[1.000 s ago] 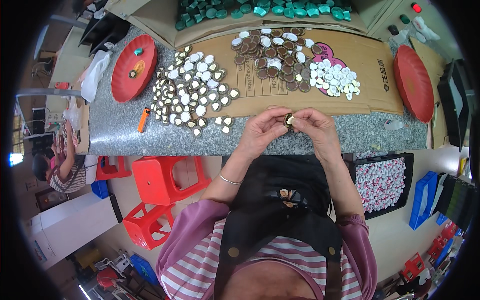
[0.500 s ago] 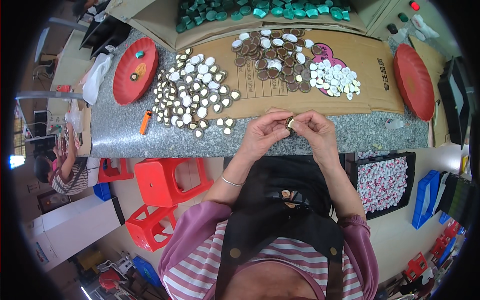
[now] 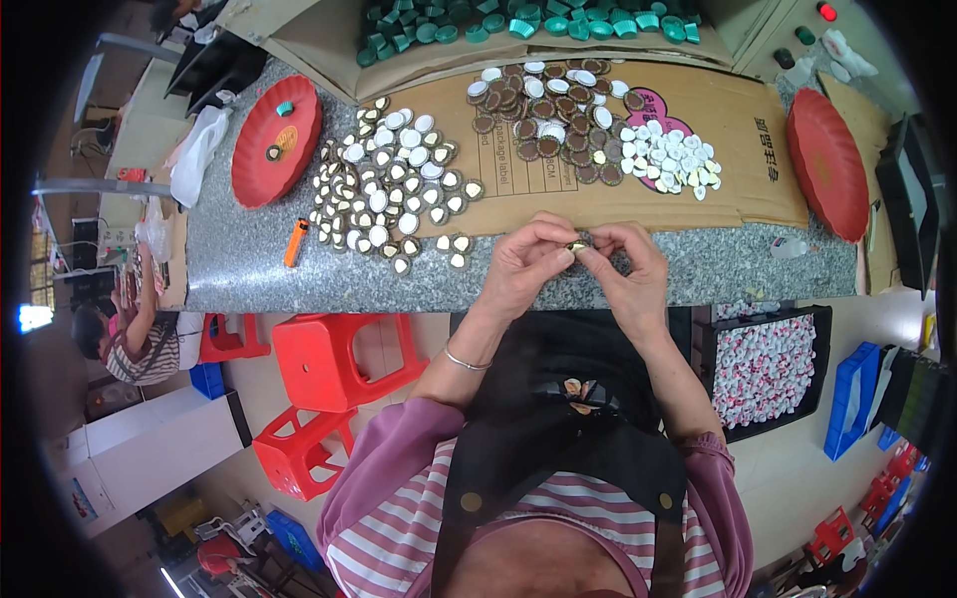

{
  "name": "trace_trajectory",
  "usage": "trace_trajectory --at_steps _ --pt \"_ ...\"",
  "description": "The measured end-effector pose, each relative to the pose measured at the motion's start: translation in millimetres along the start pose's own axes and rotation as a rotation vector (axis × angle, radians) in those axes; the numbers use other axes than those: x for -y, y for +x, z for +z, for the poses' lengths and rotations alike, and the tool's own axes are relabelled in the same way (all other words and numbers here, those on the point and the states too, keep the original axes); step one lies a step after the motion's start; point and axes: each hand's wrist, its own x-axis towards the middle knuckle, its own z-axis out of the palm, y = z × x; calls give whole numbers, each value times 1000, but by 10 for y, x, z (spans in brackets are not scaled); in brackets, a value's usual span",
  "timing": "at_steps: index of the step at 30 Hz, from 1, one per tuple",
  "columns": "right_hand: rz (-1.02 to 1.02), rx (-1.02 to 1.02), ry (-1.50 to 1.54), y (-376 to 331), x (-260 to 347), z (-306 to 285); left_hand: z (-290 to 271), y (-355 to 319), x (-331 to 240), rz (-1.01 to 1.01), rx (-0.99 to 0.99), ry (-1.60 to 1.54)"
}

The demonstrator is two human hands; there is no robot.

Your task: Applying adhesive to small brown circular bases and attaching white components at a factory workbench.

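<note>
My left hand (image 3: 522,267) and my right hand (image 3: 632,274) meet over the front edge of the counter. Their fingertips pinch one small round disc (image 3: 577,245) between them, with a dark fluted rim and a pale cream piece on it. The fingers cover most of the disc. Beyond my left hand spreads a heap of similar discs (image 3: 391,177), many showing cream heart-like pieces, others white faces. Farther back lies a pile of brown and white discs (image 3: 550,112). To its right are small white and cream pieces (image 3: 666,157).
A cardboard sheet (image 3: 738,110) covers much of the grey speckled counter (image 3: 399,289). Red scalloped trays stand at the left (image 3: 302,100) and right (image 3: 829,194). A small orange tool (image 3: 296,242) lies near the left tray. Green cups (image 3: 558,28) fill the back shelf. Red stools (image 3: 344,361) stand below.
The disc has tipped between my fingertips and shows less of its face. My right thumb has shifted slightly on it. The whole view has drifted slightly.
</note>
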Motion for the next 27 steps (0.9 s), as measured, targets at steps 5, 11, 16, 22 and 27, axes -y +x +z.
trace_trajectory --at_steps 5,11,16,22,27 --pt "-97 -33 -10 -18 13 51 127 -17 -48 -158 -186 -146" --pt "-42 -30 155 -2 -27 83 160 -14 76 16 -257 -32" --pt "-138 -70 20 -8 10 100 219 5 68 76 -256 50" --pt "-43 23 -39 -4 -43 49 82 40 -14 76 -128 414" --pt "-33 78 28 -10 -103 -11 154 45 -182 10 -69 408"
